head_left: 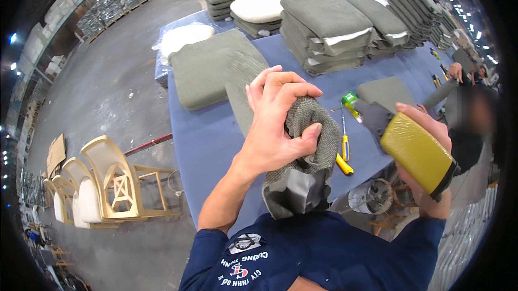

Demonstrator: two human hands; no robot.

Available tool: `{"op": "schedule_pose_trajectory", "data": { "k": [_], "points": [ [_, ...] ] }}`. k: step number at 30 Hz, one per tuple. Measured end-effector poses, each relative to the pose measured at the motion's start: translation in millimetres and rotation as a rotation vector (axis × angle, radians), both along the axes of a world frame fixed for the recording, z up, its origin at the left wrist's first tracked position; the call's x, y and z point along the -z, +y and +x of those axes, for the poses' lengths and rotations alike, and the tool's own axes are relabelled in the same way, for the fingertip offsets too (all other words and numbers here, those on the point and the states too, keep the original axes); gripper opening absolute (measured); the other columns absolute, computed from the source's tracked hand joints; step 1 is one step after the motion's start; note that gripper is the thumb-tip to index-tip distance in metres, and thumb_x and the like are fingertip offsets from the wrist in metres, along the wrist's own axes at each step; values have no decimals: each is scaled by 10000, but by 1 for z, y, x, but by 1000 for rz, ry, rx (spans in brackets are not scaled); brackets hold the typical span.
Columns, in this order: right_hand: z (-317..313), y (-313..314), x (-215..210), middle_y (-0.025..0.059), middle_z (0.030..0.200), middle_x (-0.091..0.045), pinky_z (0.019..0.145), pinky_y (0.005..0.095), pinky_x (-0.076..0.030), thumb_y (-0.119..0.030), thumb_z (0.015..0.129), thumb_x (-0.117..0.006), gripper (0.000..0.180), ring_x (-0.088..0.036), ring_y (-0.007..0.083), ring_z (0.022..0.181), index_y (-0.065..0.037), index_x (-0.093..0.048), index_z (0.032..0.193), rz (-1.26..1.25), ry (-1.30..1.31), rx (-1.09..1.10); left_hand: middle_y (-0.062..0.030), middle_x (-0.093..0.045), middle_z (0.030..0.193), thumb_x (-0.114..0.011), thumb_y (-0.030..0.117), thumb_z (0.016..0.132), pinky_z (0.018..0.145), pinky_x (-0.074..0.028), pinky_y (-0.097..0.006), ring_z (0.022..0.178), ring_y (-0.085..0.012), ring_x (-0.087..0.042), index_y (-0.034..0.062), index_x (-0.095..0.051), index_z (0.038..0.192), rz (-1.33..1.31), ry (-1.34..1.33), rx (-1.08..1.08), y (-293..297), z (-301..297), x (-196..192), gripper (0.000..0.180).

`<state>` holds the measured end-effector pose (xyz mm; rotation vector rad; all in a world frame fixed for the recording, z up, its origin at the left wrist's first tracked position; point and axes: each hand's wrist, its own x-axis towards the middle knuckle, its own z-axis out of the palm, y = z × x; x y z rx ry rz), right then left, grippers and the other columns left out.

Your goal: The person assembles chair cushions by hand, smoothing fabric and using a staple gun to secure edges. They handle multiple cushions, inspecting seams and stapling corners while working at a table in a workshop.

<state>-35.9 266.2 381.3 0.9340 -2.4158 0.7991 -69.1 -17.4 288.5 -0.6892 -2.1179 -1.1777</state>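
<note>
My left hand (275, 121) is closed around a bent piece of grey-green woven upholstery fabric (328, 142), its fingers over the top and the thumb pressed into the fold. A smooth dark grey underside (297, 189) shows at the lower end, near my chest. In my right hand (426, 123) is a yellow block-shaped tool (418, 153) with a black edge, raised at the right over the table edge; its exact kind I cannot make out. Behind my left hand, a grey-green padded piece (205, 69) lies on the blue-covered table (197, 145).
A screwdriver (345, 148), a yellow knife (343, 165) and a green item (350, 102) lie between my hands. Stacked grey-green cushions (324, 26) fill the table's far side. Wooden chairs (110, 183) stand on the left floor. A co-worker's hand (456, 72) is at far right.
</note>
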Motion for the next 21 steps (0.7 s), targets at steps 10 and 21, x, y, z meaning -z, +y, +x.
{"op": "schedule_pose_trajectory", "data": {
  "k": [10,21],
  "points": [
    [-48,117,190,99,1210,-715,997,316,-500,61,765,-714,608,-662,164,1101,36,-601,1362,-426,-613,431,-129,-562,1247,-665,300,792,1212,-205,-531,1350,-375,-385,87,-655,1194,64,12,-24,-14,11,-1,456],
    [-98,194,393,261,1276,-637,1045,462,-489,-53,775,-699,834,-629,407,1210,-39,-403,1554,-25,-634,706,-136,-608,1221,-494,432,839,1210,-251,-567,1421,-357,-395,71,-648,1037,496,35,-240,-53,56,10,440]
  ]
}}
